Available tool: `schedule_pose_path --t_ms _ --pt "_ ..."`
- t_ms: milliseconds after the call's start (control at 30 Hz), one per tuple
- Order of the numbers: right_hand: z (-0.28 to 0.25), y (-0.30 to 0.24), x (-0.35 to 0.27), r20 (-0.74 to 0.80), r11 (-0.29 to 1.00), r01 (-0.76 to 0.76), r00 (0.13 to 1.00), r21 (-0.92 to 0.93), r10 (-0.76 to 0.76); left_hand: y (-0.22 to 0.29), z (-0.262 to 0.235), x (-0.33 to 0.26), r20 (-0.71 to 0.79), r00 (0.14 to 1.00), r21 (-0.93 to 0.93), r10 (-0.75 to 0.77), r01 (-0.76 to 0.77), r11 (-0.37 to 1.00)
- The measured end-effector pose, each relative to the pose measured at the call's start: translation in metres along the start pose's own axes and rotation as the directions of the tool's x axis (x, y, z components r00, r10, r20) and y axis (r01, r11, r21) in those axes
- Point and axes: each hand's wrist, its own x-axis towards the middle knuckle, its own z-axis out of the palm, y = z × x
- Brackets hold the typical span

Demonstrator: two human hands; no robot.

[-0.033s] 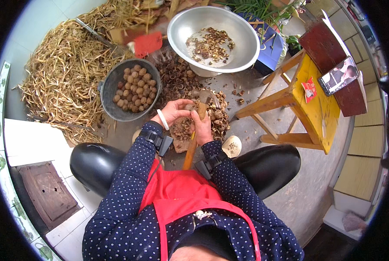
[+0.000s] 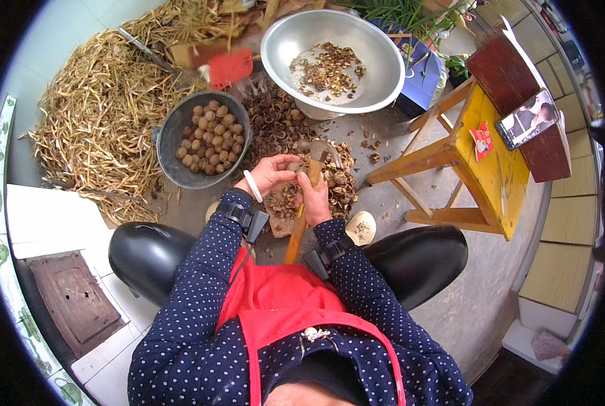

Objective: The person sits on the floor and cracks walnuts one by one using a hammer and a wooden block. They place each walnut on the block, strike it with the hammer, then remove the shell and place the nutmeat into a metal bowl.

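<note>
My left hand (image 2: 272, 176) pinches a walnut (image 2: 294, 166), mostly hidden by the fingers. Close beside it, my right hand (image 2: 315, 199) is closed round the wooden handle of a hammer (image 2: 296, 238), its thumb reaching toward the walnut. The hammer's head end points away from me, over a heap of cracked shells. Below the hands lies a reddish block (image 2: 283, 225) strewn with shell bits. Whole walnuts (image 2: 211, 137) fill part of a dark basin (image 2: 169, 170) at the left. A wide silver basin (image 2: 279, 62) beyond holds walnut kernels (image 2: 328, 68).
Broken shells (image 2: 275, 122) are piled between the basins. Dry straw (image 2: 99, 128) is heaped at the left. A yellow wooden stool (image 2: 492, 183) at the right carries a phone (image 2: 527, 119) and a red packet (image 2: 481, 140). My light shoe (image 2: 361, 229) is beside the shells.
</note>
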Motion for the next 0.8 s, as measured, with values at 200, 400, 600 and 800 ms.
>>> schedule_pose_path --t_ms 200,400,600,800 --pt "-0.003 0.008 0.006 0.011 1.000 -0.025 1.000 0.019 0.024 -0.006 -0.008 0.002 0.033 0.998 -0.011 0.052 -0.052 0.999" --pt "-0.004 0.017 0.010 -0.030 0.998 -0.053 0.998 0.038 0.055 0.003 -0.014 0.015 -0.198 0.980 -0.135 -0.007 -0.020 0.991" --pt "-0.006 0.019 0.011 -0.087 0.991 -0.115 0.990 -0.067 0.109 0.066 -0.037 0.034 -0.526 0.792 -0.005 0.310 -0.367 0.930" --pt "-0.008 0.023 0.013 -0.094 0.991 -0.123 0.989 -0.053 0.117 0.092 -0.121 0.037 -0.692 0.345 0.701 0.634 0.110 0.705"
